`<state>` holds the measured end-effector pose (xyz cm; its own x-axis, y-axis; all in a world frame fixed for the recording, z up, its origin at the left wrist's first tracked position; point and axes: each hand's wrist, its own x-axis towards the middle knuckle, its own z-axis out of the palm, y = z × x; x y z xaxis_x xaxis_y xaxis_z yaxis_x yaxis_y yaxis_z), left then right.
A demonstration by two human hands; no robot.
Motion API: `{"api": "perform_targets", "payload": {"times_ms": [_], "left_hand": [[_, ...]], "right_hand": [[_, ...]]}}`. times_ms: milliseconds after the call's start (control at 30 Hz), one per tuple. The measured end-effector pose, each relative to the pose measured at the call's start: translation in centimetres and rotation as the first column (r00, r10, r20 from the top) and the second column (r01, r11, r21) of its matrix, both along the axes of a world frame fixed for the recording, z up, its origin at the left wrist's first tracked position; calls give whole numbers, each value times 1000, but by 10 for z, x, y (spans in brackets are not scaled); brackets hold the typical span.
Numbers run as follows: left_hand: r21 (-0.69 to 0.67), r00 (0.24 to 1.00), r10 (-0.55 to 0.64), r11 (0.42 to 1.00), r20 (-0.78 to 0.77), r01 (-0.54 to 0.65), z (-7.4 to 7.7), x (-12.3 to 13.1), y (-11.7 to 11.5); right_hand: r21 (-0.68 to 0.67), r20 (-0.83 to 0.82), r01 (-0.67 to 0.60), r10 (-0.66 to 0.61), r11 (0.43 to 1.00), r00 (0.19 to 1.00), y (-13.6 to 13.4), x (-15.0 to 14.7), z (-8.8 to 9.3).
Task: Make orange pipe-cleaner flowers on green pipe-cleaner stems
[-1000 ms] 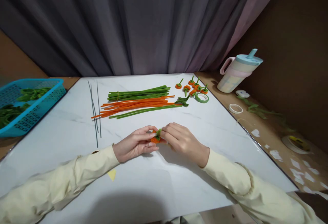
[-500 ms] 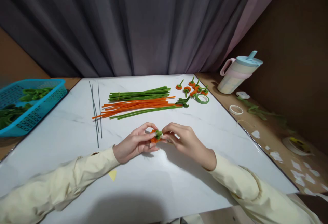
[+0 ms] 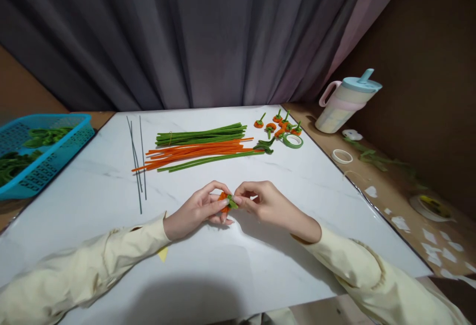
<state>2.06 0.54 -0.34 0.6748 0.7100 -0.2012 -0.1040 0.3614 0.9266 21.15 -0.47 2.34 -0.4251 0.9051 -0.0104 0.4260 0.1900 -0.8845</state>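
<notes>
Near the middle of the white table, my left hand [image 3: 203, 208] is closed around a small orange pipe-cleaner pumpkin [image 3: 223, 197]. Its green top [image 3: 232, 203] faces to the right, toward my right hand [image 3: 262, 200]. The thumb and forefinger of that hand pinch the green part at its edge. Beyond my hands lie a bundle of green pipe cleaners [image 3: 201, 135], a spread of orange pipe cleaners [image 3: 197, 151] and a few loose green ones [image 3: 208, 163]. Several finished-looking orange pumpkins with green stems [image 3: 270, 128] sit at the far right of the table.
A green tape roll [image 3: 293, 140] lies beside the pumpkins. Thin dark wires [image 3: 140, 166] rest at left, near a blue basket [image 3: 80, 134] holding green pieces. On the brown surface at right stand a tumbler [image 3: 344, 104], a white ring [image 3: 341, 156] and paper scraps [image 3: 400, 223].
The pumpkin has turned in my left hand, so its green top points more to the right. My right fingers have shifted onto the green part. The view has moved slightly.
</notes>
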Motion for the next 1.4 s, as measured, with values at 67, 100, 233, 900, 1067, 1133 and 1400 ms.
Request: {"api": "perform_targets", "payload": {"times_ms": [67,100,233,900,1067,1133,1400], "left_hand": [[9,1000,3,1000,16,-3,-2,0,-1],[11,1000,8,1000,26,-8,-2,0,-2],[52,999,40,998,2,-40,0,1,-6],[-187,993,77,980,87,-60,4,-1,0],[-256,991,87,965,99,-59,5,0,2],[-248,991,82,967,102,-55,5,1,1],[-150,994,95,985,54,-86,6,2,-4]], "right_hand": [[-79,-29,10,-13,997,999,-1,-1,1],[-122,-44,16,-22,992,999,-2,-2,2],[-289,-127,14,-53,957,990,-5,-3,6],[741,358,-287,4,607,934,-6,9,-13],[807,551,-498,-104,316,828,-3,10,-11],[814,561,-524,-109,252,820,-2,10,-10],[842,495,-439,-125,314,860,-4,3,-13]]}}
